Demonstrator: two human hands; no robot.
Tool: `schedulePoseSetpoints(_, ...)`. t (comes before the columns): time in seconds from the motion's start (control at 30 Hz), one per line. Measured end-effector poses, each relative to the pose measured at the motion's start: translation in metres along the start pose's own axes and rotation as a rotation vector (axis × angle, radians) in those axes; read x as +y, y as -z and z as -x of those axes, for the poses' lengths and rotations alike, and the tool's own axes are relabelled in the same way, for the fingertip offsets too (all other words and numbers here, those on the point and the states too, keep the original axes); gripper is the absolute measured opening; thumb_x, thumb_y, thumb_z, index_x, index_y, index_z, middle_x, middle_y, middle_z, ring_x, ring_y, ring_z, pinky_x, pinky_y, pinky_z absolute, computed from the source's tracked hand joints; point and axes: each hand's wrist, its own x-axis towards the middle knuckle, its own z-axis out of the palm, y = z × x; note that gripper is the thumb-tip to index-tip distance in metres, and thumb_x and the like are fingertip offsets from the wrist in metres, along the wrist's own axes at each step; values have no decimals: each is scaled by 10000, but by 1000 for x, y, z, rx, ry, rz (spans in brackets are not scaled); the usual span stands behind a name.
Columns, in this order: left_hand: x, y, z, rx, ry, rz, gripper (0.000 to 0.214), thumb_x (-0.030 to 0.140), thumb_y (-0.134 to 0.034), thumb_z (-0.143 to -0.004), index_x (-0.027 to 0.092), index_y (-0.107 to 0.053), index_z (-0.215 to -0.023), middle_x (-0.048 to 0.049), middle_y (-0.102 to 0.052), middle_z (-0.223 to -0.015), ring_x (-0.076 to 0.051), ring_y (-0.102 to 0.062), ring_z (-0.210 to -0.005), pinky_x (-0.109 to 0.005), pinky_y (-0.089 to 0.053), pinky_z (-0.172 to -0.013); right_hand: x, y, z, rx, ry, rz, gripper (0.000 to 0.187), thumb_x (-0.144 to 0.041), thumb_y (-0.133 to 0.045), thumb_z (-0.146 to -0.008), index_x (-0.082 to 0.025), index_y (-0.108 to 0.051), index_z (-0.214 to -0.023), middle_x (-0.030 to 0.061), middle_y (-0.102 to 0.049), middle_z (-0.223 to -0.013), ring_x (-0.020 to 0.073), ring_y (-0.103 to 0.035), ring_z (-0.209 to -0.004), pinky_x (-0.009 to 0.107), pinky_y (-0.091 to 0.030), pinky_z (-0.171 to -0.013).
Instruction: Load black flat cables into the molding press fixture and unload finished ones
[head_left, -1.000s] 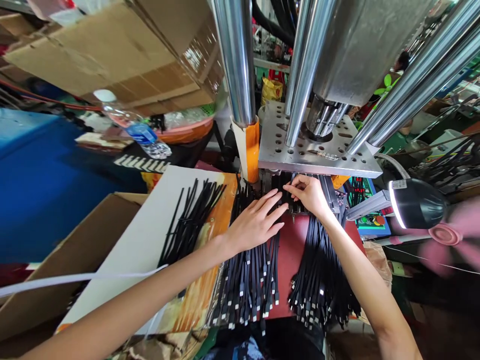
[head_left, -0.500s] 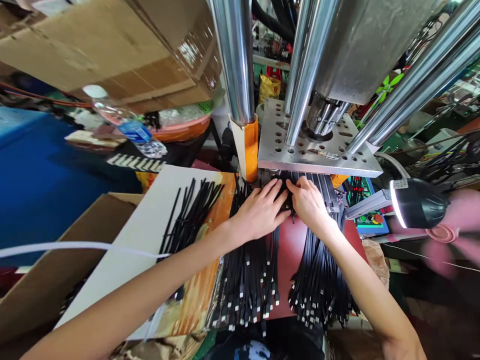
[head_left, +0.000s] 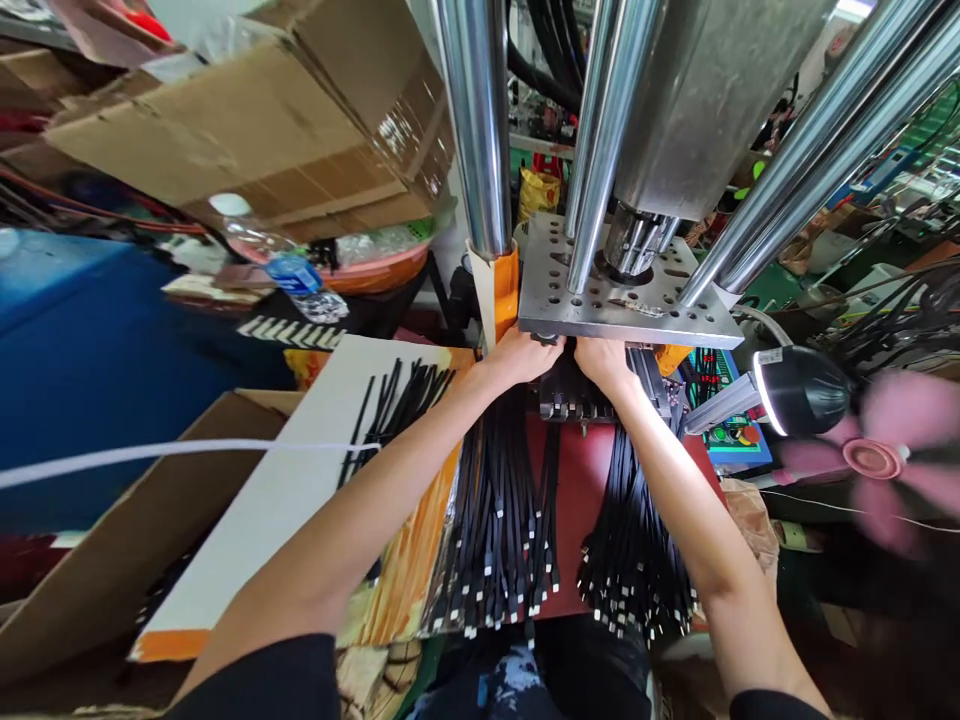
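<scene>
Both hands reach under the drilled steel plate (head_left: 637, 320) of a press. My left hand (head_left: 527, 356) is at the plate's front left edge, beside a dark knob; its fingers are mostly hidden. My right hand (head_left: 600, 358) is just to the right, fingers out of sight beneath the plate. Below and between them sits a dark metal mould block (head_left: 574, 398) with small pale connector ends along its front edge. Black cables with metal plugs hang in a left bundle (head_left: 495, 520) and a right bundle (head_left: 637, 540) over a reddish-brown board (head_left: 566, 520).
Steel columns (head_left: 474, 130) rise around the press. A lamp (head_left: 802, 390) and a pink fan (head_left: 874, 460) stand to the right, near a control panel (head_left: 731, 435). More black cables (head_left: 409, 395) lie on a white board (head_left: 300, 480) at left. Behind are a bottle (head_left: 292, 270) and a cardboard box (head_left: 247, 130).
Both hands have moved forward from the mould's front, in under the plate. The mould's front edge with its connector ends now shows. The camera view has shifted slightly.
</scene>
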Motion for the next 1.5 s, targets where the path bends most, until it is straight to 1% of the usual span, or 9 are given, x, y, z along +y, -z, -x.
schedulePoseSetpoints(0.17,26,8,88,32,216,-27,346,270,-402,-1113,129,-672,-1277,-196,-755,-1260,-300,-737,-1148,-419,-576,-974,16,9,137,158,-91,-60,352,-244,-449,-1089,-146,-648,-1362,182,-736,-1217,277,-732,-1005,364,-566,-860)
schedulePoseSetpoints(0.23,37,2,140,-44,348,-55,373,413,-469,-1101,141,-715,-1033,-177,-785,-909,-323,-772,-836,-412,-572,-739,22,-3,214,157,-240,-19,319,-455,-520,-1088,-188,-665,-1186,130,-723,-1025,264,-707,-828,346,-528,-684)
schedulePoseSetpoints(0.37,43,-19,198,-290,549,-19,295,343,-539,-1051,165,-702,-883,-160,-775,-798,-308,-759,-745,-352,-472,-649,26,-42,303,68,-413,57,397,-522,-418,-1110,-238,-585,-889,98,-643,-856,263,-642,-743,344,-425,-581)
schedulePoseSetpoints(0.5,32,-21,197,-322,580,97,329,390,-539,-1054,211,-679,-816,-62,-766,-754,-237,-732,-718,-310,-405,-638,28,-56,305,88,-464,-119,449,-497,-378,-1118,-238,-556,-797,67,-617,-822,249,-619,-772,342,-409,-653)
schedulePoseSetpoints(0.7,34,10,201,-100,573,334,395,458,-544,-1022,218,-650,-726,-12,-686,-734,-179,-592,-679,-308,-393,-710,21,-8,302,153,-505,-639,448,-549,-565,-1063,-206,-633,-782,-23,-504,-677,152,-453,-604,292,-348,-588)
schedulePoseSetpoints(0.83,63,25,209,-114,584,796,408,553,-599,-978,211,-671,-767,3,-618,-684,-163,-552,-631,-286,-421,-641,-19,17,303,141,-310,-938,345,-399,-551,-1098,-194,-664,-845,-38,-505,-670,117,-434,-572,263,-312,-537)
schedulePoseSetpoints(1.0,112,24,220,-211,574,1393,438,578,-709,-928,179,-679,-749,12,-570,-695,-118,-519,-548,-245,-423,-531,-75,10,287,57,-85,-1056,376,-281,-529,-1093,-204,-516,-725,-47,-471,-658,96,-430,-588,246,-310,-571)
schedulePoseSetpoints(1.27,133,17,245,-153,410,1196,335,425,-683,-965,209,-679,-709,-20,-610,-740,-169,-581,-689,-282,-454,-626,-60,11,288,-268,-152,-1280,345,-415,-717,-1003,-189,-649,-751,-30,-542,-718,113,-500,-672,252,-353,-633)
schedulePoseSetpoints(1.5,137,3,271,-321,317,990,271,437,-669,-934,286,-684,-709,-27,-673,-756,-237,-662,-691,-358,-502,-634,-68,-5,273,-50,-375,-1577,472,-583,-695,-990,-182,-651,-745,-50,-475,-633,96,-432,-537,256,-327,-529)
